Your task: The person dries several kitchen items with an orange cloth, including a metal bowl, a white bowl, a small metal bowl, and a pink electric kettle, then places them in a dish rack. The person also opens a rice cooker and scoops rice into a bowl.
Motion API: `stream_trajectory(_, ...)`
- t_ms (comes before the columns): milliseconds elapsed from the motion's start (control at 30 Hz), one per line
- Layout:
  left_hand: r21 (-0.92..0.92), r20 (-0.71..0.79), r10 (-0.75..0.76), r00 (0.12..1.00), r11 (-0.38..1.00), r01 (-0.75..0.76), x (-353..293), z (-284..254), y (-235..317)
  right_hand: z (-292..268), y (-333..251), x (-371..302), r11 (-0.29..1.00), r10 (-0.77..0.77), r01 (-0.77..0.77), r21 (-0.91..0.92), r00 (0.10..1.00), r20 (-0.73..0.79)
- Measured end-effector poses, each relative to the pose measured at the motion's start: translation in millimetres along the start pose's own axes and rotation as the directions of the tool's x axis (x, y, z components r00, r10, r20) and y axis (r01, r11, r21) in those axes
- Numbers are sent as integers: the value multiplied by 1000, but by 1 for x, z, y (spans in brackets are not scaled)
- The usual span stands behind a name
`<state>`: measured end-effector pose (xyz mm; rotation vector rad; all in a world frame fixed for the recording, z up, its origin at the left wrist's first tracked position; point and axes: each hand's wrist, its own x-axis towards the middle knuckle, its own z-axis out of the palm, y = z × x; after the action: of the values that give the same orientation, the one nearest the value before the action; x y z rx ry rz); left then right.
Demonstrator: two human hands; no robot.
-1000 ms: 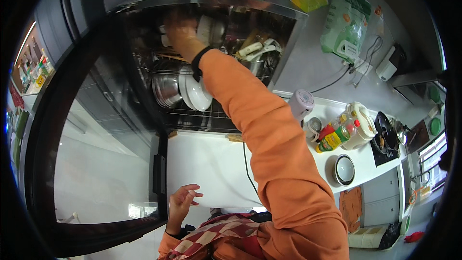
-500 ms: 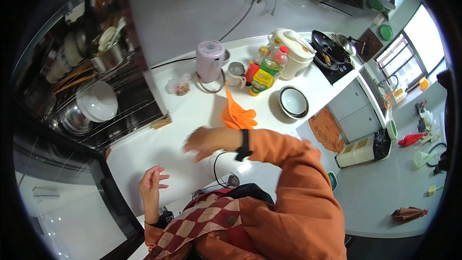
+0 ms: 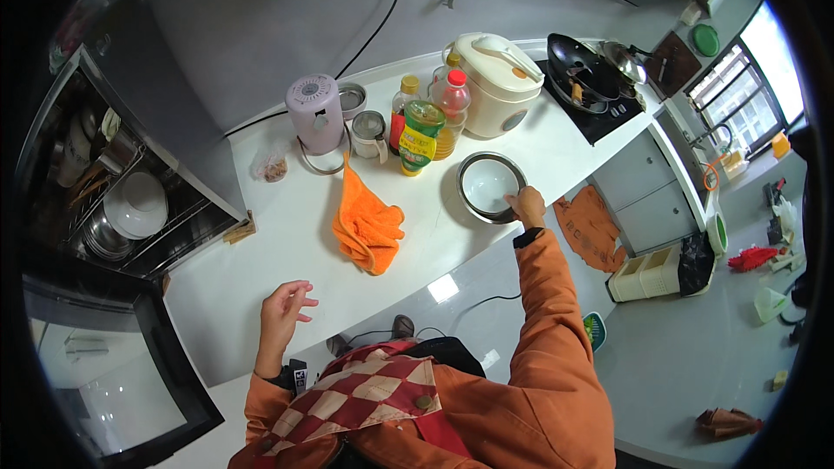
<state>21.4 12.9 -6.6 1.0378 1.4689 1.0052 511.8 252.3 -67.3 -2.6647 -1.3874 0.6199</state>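
Note:
My right hand [image 3: 525,206] reaches across the white counter [image 3: 287,234] and grips the near rim of a round metal bowl [image 3: 488,184] with a pale inside. My left hand [image 3: 283,310] hovers over the counter's near edge with fingers spread and nothing in it. An orange cloth [image 3: 368,226] lies crumpled between the two hands.
Behind the bowl stand oil and sauce bottles [image 3: 423,126], a white rice cooker [image 3: 491,82], a lilac appliance [image 3: 315,113] and small jars. A wok [image 3: 580,69] sits on the hob at right. An open dish cabinet [image 3: 113,200] with bowls is at left.
My right arm came out of the dish cabinet, swung across the counter and now holds the metal bowl's rim. My view turned from the cabinet to the counter. My left hand stayed low.

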Motion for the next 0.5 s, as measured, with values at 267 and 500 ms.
stream_trajectory(267,-11,-7,-48,999,999,47,-2,27,-4,-20,-4,9,921,-388,379,-88,872,-297)
stream_trajectory(500,21,58,-11,998,1000,9,6,34,5,-40,-33,-19,368,-926,680,-634,207,-315)
